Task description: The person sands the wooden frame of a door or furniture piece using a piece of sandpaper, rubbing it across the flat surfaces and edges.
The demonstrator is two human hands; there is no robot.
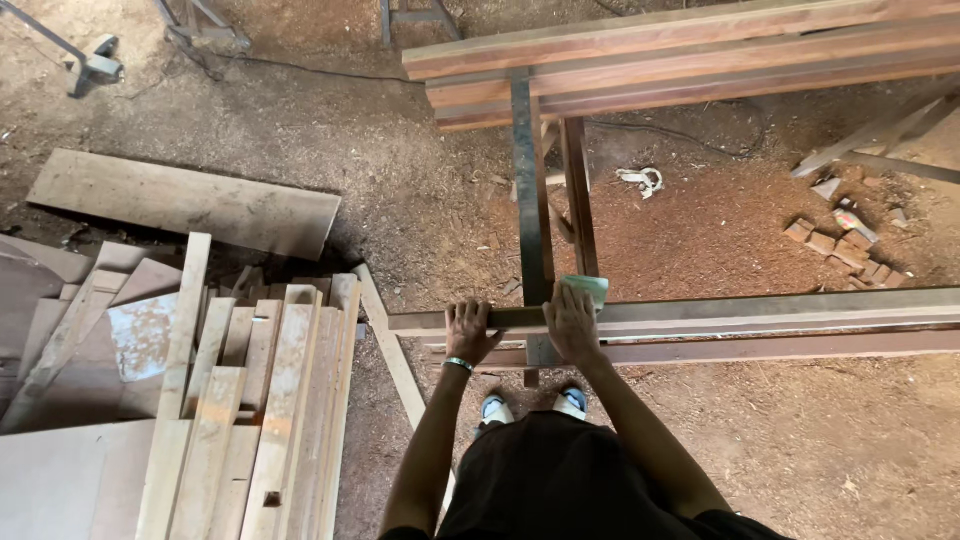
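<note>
Two hands rest on the long plank (700,312): my left hand (468,332) grips its near edge by the cut end, and my right hand (572,325), just beside it, presses a green sanding sheet (587,288) flat. Bare plank runs rightward; stacked boards (270,400) crowd my left.

Smooth matt wooden plank (700,312); green sandpaper (588,288); rough pale wood slats (270,400); dusty sawdust floor (720,220).
</note>
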